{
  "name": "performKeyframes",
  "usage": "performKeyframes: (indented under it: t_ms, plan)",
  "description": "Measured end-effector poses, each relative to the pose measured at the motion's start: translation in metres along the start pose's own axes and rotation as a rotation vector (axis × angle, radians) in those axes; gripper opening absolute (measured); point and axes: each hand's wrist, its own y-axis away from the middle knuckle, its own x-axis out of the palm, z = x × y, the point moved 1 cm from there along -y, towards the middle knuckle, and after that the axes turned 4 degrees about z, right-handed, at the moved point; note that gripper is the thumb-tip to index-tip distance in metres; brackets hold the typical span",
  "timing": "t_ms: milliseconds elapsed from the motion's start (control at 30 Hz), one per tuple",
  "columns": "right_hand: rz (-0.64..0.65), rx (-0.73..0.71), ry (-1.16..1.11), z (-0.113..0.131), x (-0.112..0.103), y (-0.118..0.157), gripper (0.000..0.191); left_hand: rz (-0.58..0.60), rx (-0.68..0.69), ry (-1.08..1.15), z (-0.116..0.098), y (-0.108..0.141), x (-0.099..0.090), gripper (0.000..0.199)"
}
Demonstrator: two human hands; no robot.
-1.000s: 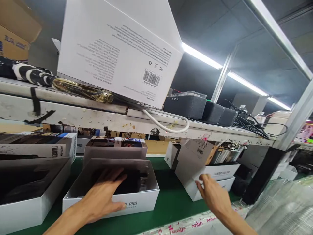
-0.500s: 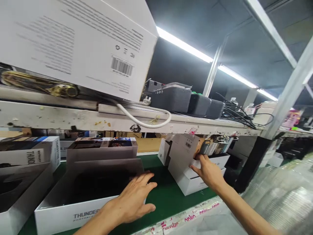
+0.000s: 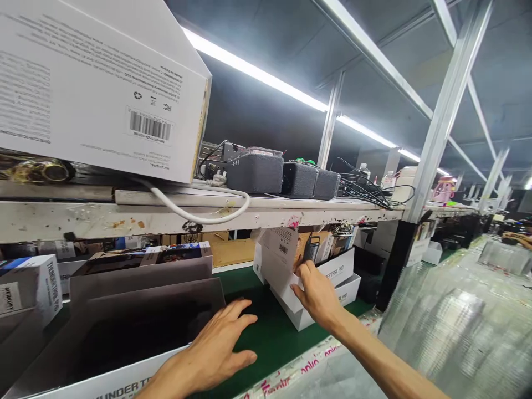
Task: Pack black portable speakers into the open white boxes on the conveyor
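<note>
While the left hand [image 3: 216, 354] lies flat with fingers spread and released on the near right corner of the open white box [image 3: 108, 343], the right hand [image 3: 318, 293] reaches far right to a stack of white boxes [image 3: 332, 282] on the green surface [image 3: 270, 332]. Its fingers [image 3: 305, 271] pinch a small dark booklet or card [image 3: 311, 249] standing upright among packed inserts under the shelf [image 3: 208, 213]. That item looks thin, light and somewhat stiff, probably glossy and apt to slip, so a pinch across its top edge, thumb on one face, seems the safest hold. Above, a large white carton [image 3: 95, 83] and grey speakers [image 3: 255, 172] rest on the shelf.
</note>
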Motion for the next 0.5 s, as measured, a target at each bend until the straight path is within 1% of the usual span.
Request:
performKeyframes:
  t_ms: [100,167,233,367,433,500]
  plan:
    - [-0.032,-0.078,-0.041,0.022,-0.003,0.014,0.023,-0.007,-0.015,0.006,-0.005,0.004,-0.006,0.066]
    - [-0.035,-0.119,-0.075,0.039,-0.008,0.023,0.026,-0.042,-0.041,-0.009,-0.001,0.008,-0.009,0.064]
    - [-0.009,-0.130,-0.105,0.060,-0.017,0.030,0.027,-0.059,-0.080,-0.042,0.009,0.013,-0.008,0.064]
    - [0.092,-0.129,-0.133,0.107,-0.047,0.038,0.025,-0.085,-0.143,-0.153,0.035,0.025,-0.002,0.066]
    - [0.137,-0.159,-0.118,0.128,-0.061,0.039,0.023,-0.118,-0.178,-0.200,0.047,0.032,0.001,0.067]
    - [0.161,-0.190,-0.099,0.146,-0.071,0.040,0.022,-0.126,-0.208,-0.219,0.057,0.038,0.001,0.069]
